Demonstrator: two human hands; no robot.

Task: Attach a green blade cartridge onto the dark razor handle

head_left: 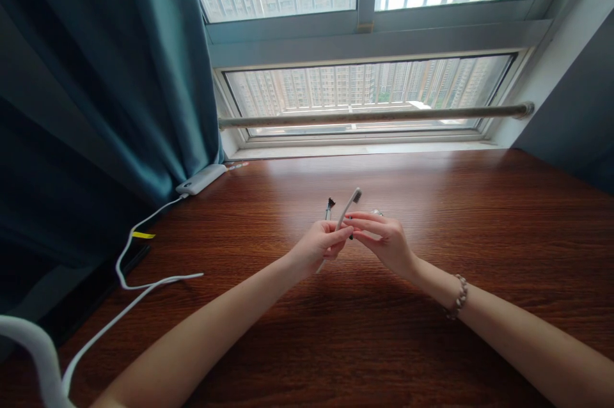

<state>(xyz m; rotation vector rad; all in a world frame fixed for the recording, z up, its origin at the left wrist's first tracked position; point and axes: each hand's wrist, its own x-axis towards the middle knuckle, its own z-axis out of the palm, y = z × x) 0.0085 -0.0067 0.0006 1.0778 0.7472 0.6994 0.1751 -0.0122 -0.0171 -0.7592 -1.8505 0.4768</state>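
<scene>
My left hand [320, 243] is closed round a white toothbrush [346, 206], whose dark-bristled head points up and away. A second, darker brush-like tip [329, 206] sticks up just left of it from the same hand. My right hand [384, 238] meets the left over the middle of the wooden desk [503, 235], fingers pressed together against the toothbrush handle, with something small and clear showing behind them. A bead bracelet [458, 298] sits on my right wrist.
A white power bank [201, 178] lies at the desk's back left, its white cable [144, 280] trailing toward me along the left edge. A teal curtain [96, 75] hangs at left. A window with a horizontal rail [374, 116] runs behind the desk.
</scene>
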